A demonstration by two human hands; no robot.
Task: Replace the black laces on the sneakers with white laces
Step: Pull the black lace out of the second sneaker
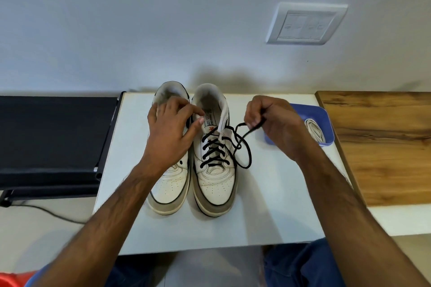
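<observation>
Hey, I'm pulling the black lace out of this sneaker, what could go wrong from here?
1. The black lace loops over itself beside the right sneaker; pulling with your right hand may tighten it into a knot.
2. That hand works right next to the blue tray holding the white laces; a hard tug might knock it.
3. Your left hand only holds the tongue, so the sneaker may slide.

2 sneakers point(193, 165) stand side by side on the table point(268, 212), a tray point(324, 123) holding laces point(314, 131) at their right.
</observation>
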